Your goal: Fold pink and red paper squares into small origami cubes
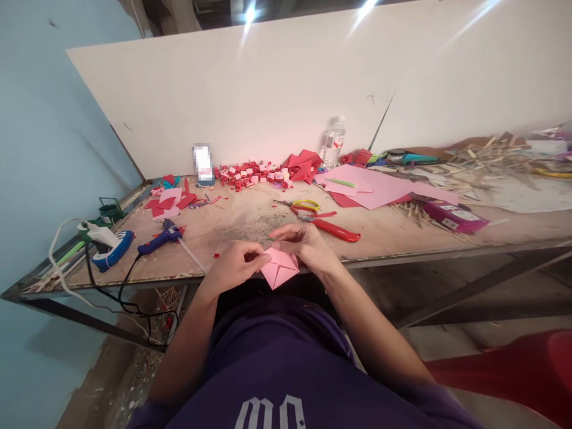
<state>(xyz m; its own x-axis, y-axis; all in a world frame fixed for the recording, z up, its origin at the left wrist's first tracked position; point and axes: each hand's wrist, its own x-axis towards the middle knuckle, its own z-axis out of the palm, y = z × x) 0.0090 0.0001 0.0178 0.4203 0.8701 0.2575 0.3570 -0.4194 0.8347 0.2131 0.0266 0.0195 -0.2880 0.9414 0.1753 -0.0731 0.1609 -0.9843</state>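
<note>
A small piece of folded pink paper is held between my two hands just off the front edge of the table. My left hand pinches its left corner between thumb and fingers. On the other side my right hand grips the top right edge, thumb on the face and fingers behind. Crease lines and flaps meeting near the middle show on the paper. Beyond my right hand lie a red utility knife and scissors with yellow and red handles.
A blue glue gun with its cord and a power strip sit at left. Small red and pink paper cubes are heaped at the back, near a phone and a bottle. Pink sheets and wooden sticks spread rightward.
</note>
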